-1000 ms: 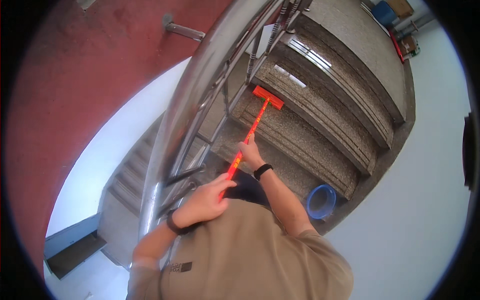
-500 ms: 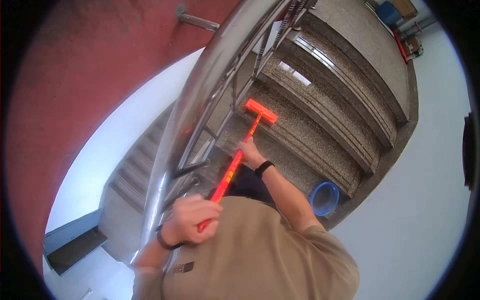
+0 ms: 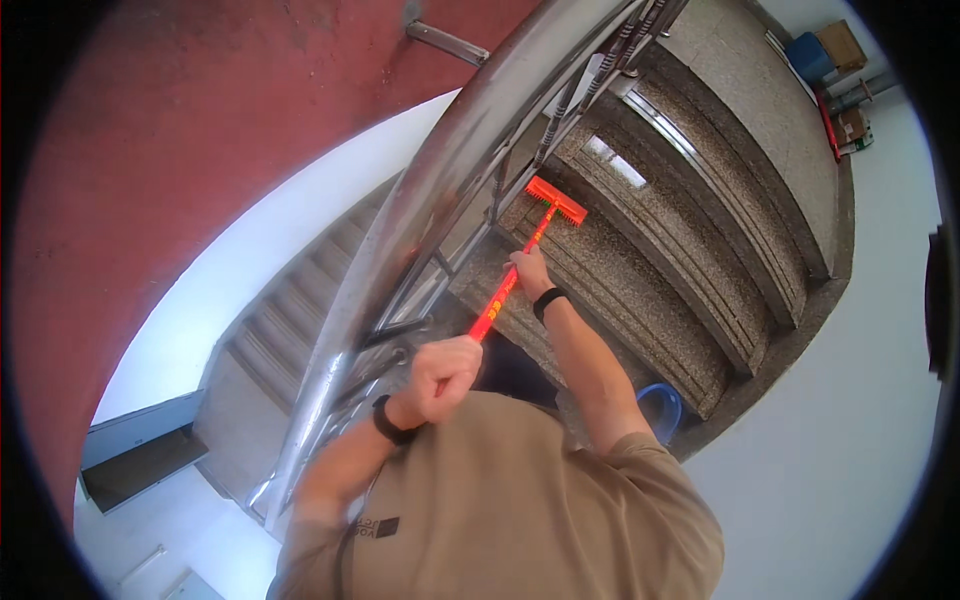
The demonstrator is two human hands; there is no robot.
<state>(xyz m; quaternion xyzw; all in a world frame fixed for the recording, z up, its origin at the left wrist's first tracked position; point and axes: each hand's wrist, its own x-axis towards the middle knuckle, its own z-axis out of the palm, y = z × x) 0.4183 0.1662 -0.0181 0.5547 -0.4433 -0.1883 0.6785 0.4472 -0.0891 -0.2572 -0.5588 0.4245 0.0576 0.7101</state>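
Observation:
A long-handled orange-red scrub brush (image 3: 556, 201) has its bristled head down at a speckled stone step, close to the railing side. My right hand (image 3: 529, 270) is closed round the handle a short way below the head. Nearer my body, my left hand (image 3: 445, 377) grips the lower handle, its fist covering the handle's end. Both wrists wear dark bands. A blue bucket (image 3: 672, 408) stands on a step to the right, partly hidden behind my right arm.
A curved metal handrail (image 3: 400, 235) with balusters runs along the left. Stone stairs (image 3: 690, 255) climb to a landing (image 3: 735, 60), where boxes (image 3: 842, 45) and a blue container (image 3: 808, 57) stand. A pale wall (image 3: 830, 400) borders the right; lower stairs (image 3: 300, 305) show beyond the rail.
The brush has been pushed farther away over the step, and both hands have moved forward with it. The view has shifted slightly, and my right arm now covers more of the bucket.

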